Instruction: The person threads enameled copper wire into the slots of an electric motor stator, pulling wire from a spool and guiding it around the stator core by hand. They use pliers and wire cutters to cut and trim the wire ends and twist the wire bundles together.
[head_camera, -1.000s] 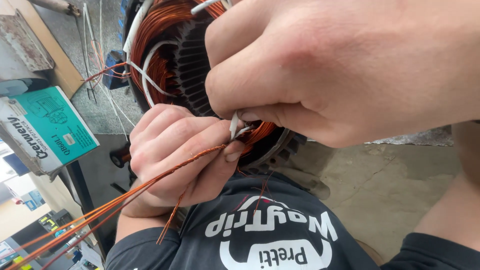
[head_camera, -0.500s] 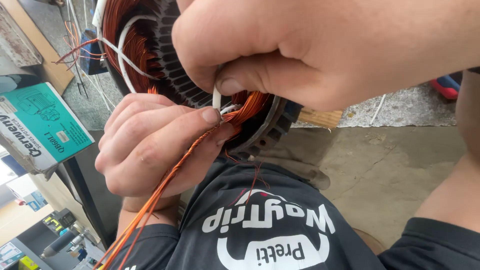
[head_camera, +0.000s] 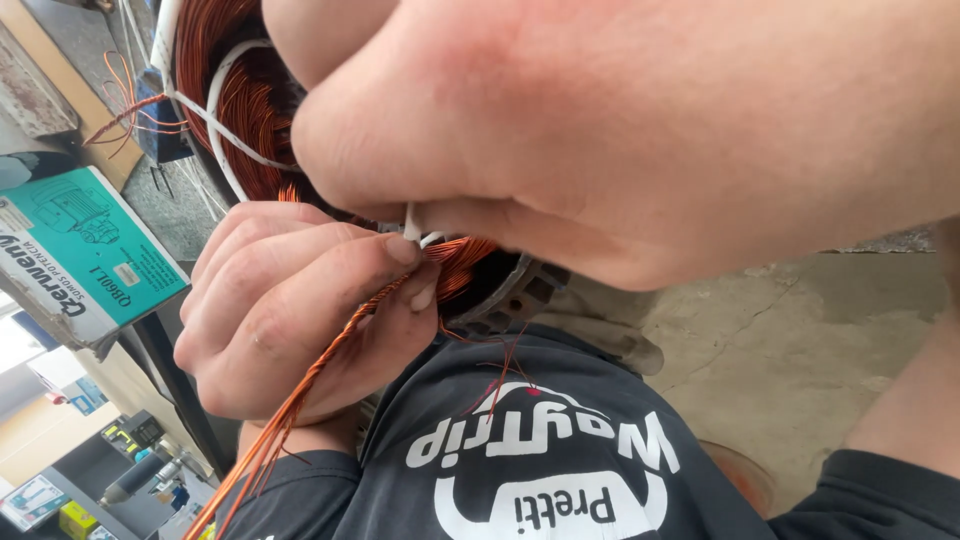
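- Head view looks down past a dark printed T-shirt to a grey concrete floor, stained and cracked, at the right.
- Far left, a teal and white cardboard box lies on a dark worktop edge; below it, small tools and boxes sit blurred on lower shelves.
- Left hand is curled shut, thumb and forefinger clamped on a twisted bundle of bare copper wires that runs down to the lower left edge.
- At the top centre sits a round motor stator with orange copper windings and white lacing, touching both hands; its dark metal rim shows just right of the left thumb.
- Right hand fills the top right, very close to the lens, fingers pinched together on a thin white strip at the windings.
- Hands meet at the coil; open room lies only over the floor.
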